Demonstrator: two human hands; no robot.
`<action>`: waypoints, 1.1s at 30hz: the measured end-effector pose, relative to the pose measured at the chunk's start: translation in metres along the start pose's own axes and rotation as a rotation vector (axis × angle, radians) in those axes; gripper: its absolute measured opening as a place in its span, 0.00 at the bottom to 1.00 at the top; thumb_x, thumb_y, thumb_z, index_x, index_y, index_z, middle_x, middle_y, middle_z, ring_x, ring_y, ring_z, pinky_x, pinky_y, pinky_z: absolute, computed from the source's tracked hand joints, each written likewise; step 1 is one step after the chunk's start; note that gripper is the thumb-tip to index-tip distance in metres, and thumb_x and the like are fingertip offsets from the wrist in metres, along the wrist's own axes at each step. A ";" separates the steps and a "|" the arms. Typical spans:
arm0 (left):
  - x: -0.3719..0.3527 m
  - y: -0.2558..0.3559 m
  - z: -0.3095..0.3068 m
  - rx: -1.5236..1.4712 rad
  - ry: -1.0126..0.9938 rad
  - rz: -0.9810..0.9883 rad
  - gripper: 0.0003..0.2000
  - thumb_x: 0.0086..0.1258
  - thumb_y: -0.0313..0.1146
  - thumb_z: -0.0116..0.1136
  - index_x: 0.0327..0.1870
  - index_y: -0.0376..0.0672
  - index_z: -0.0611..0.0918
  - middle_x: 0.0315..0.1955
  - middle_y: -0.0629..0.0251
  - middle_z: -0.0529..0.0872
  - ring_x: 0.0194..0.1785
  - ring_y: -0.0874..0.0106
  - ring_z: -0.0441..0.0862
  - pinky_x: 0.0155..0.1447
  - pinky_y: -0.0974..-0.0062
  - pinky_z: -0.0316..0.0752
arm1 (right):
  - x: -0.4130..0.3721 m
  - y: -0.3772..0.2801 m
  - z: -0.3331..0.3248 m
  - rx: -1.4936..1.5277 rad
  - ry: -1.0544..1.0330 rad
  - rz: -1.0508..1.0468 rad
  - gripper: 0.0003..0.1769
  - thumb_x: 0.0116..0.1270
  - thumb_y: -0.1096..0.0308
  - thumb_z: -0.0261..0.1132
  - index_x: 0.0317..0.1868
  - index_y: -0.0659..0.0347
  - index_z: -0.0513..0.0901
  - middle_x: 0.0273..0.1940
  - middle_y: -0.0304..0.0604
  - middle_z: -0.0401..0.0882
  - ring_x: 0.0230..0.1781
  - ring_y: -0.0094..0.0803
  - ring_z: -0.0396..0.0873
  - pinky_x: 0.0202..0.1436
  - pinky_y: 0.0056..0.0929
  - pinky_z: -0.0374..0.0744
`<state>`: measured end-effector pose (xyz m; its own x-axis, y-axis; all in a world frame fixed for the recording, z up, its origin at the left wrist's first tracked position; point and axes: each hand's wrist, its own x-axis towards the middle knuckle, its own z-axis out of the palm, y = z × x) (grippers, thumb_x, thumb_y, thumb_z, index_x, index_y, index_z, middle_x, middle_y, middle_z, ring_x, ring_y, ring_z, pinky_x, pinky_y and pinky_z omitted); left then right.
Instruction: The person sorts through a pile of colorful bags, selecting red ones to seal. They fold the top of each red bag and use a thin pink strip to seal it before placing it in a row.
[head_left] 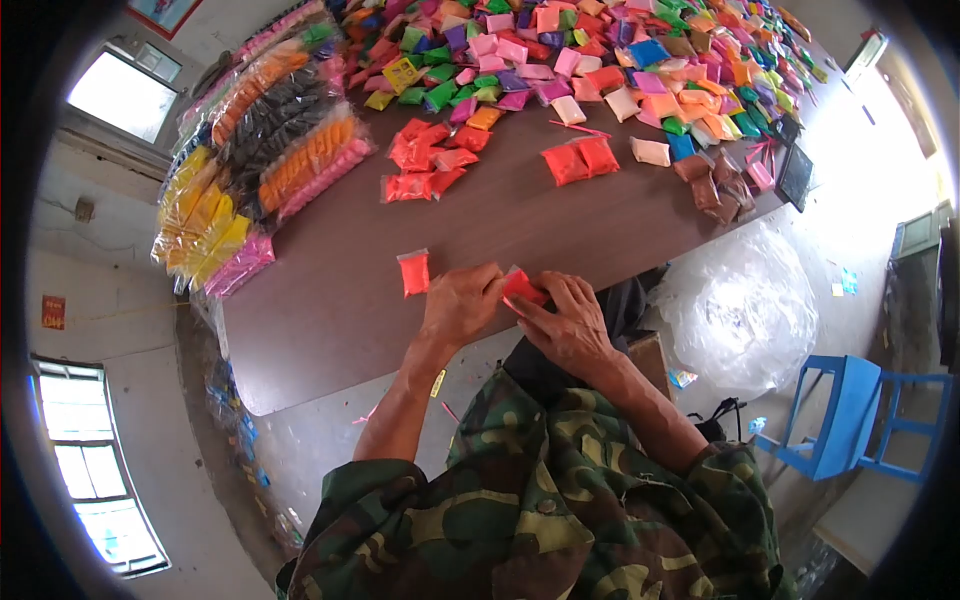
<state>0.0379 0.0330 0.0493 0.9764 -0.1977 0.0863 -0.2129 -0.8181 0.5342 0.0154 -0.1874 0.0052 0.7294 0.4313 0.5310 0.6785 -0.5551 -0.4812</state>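
Observation:
A small red packet (524, 288) is held at the table's near edge, between my two hands. My right hand (570, 328) is closed on it, with the thumb below and the fingers over its right side. Curled at the packet's left edge, my left hand (462, 304) has its fingertips pinched together there; the exact grip is partly hidden. Another red packet (414, 273) lies flat on the table just left of my left hand. Farther back are a pair of red packets (580, 161) and a small heap of red packets (428, 160).
On the brown table (330, 330), a large pile of colourful packets (600, 60) covers the far side. Bagged bundles (270, 140) are stacked at left, brown packets (715, 187) at right. A clear plastic bag (740, 310) and blue stool (840, 415) stand to the right.

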 end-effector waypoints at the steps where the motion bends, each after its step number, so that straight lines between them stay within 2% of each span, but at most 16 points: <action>1: -0.001 0.001 -0.001 -0.002 0.004 0.024 0.10 0.78 0.39 0.69 0.41 0.42 0.88 0.31 0.53 0.90 0.36 0.48 0.90 0.39 0.53 0.83 | -0.001 0.000 0.000 0.010 -0.001 0.004 0.30 0.61 0.68 0.81 0.66 0.45 0.89 0.62 0.49 0.79 0.64 0.51 0.81 0.69 0.53 0.78; 4: -0.006 0.005 -0.002 0.068 0.001 0.092 0.10 0.78 0.40 0.69 0.41 0.43 0.87 0.31 0.53 0.90 0.35 0.48 0.89 0.39 0.52 0.82 | -0.001 0.000 -0.001 0.020 -0.004 0.003 0.29 0.63 0.67 0.80 0.67 0.45 0.89 0.60 0.50 0.80 0.62 0.52 0.82 0.69 0.53 0.78; 7: -0.002 -0.003 0.006 0.139 -0.029 0.056 0.09 0.77 0.39 0.69 0.41 0.44 0.87 0.32 0.54 0.90 0.37 0.48 0.90 0.40 0.51 0.83 | 0.000 0.000 0.000 0.002 0.002 -0.009 0.28 0.65 0.67 0.79 0.67 0.45 0.89 0.60 0.50 0.79 0.62 0.52 0.82 0.68 0.52 0.79; 16: -0.006 0.003 -0.001 0.066 0.009 0.118 0.12 0.79 0.40 0.68 0.38 0.42 0.84 0.31 0.54 0.89 0.36 0.47 0.89 0.40 0.50 0.83 | -0.002 0.002 0.005 0.025 0.045 -0.004 0.28 0.65 0.68 0.79 0.67 0.44 0.89 0.59 0.50 0.80 0.61 0.51 0.82 0.67 0.52 0.78; 22: 0.003 0.002 0.002 0.129 -0.009 0.129 0.11 0.78 0.38 0.68 0.38 0.41 0.84 0.30 0.53 0.88 0.36 0.46 0.88 0.39 0.49 0.82 | 0.000 0.002 0.004 0.027 0.041 0.003 0.27 0.64 0.69 0.80 0.65 0.45 0.90 0.59 0.49 0.80 0.61 0.50 0.82 0.67 0.52 0.78; 25: -0.001 0.011 -0.007 0.005 0.070 0.154 0.10 0.79 0.38 0.68 0.39 0.42 0.85 0.30 0.52 0.88 0.36 0.46 0.88 0.39 0.48 0.81 | -0.002 0.003 0.005 0.030 0.056 0.010 0.27 0.63 0.69 0.80 0.64 0.46 0.90 0.59 0.48 0.80 0.61 0.50 0.82 0.67 0.51 0.78; 28: -0.007 -0.001 -0.001 0.090 -0.015 0.168 0.10 0.79 0.37 0.68 0.39 0.42 0.85 0.30 0.52 0.88 0.35 0.46 0.88 0.37 0.50 0.81 | -0.002 0.001 0.008 0.034 0.065 0.003 0.27 0.63 0.69 0.80 0.64 0.46 0.90 0.58 0.48 0.80 0.61 0.50 0.82 0.67 0.51 0.78; 33: 0.003 -0.001 0.004 0.119 -0.016 0.129 0.08 0.78 0.36 0.68 0.40 0.43 0.85 0.31 0.52 0.88 0.36 0.46 0.88 0.38 0.50 0.81 | 0.000 0.002 0.007 0.025 0.057 0.015 0.27 0.64 0.69 0.80 0.64 0.46 0.90 0.58 0.48 0.81 0.61 0.50 0.82 0.67 0.51 0.78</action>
<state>0.0406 0.0308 0.0457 0.9402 -0.3132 0.1340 -0.3402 -0.8431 0.4165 0.0172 -0.1837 -0.0002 0.7336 0.3814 0.5624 0.6702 -0.5432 -0.5058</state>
